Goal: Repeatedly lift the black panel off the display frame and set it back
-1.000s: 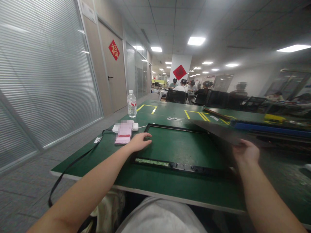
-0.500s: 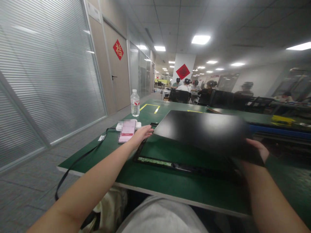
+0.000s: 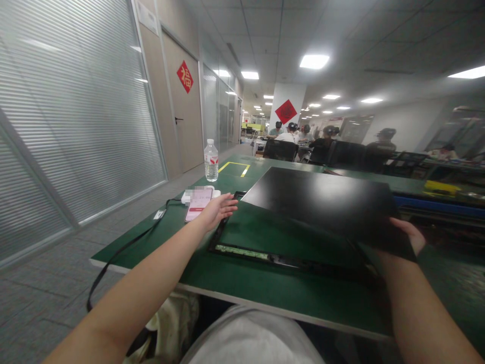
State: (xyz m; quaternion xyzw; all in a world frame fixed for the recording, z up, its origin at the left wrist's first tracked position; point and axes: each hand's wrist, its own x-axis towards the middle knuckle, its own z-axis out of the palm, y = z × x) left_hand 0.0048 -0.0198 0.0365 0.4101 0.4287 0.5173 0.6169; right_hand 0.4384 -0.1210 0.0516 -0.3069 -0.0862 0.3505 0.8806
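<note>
A black rectangular frame [image 3: 250, 255] lies flat on the green table [image 3: 265, 288]. Above it a large black panel [image 3: 326, 202] hovers tilted, its right edge held by my right hand [image 3: 411, 236], whose fingers show under and behind the panel. My left hand [image 3: 219, 208] is open, fingers stretched out, just above the frame's far left corner and close to the panel's left corner, not gripping it.
A phone [image 3: 198, 203] lies on a white charger block left of the frame, with a black cable [image 3: 125, 247] running off the table edge. A water bottle [image 3: 211, 161] stands behind. Yellow tape marks, tools and several seated people lie farther back.
The panel has swung in from the right over the frame and is a little farther left than half a second ago. My left hand lifted off the frame corner and opened.
</note>
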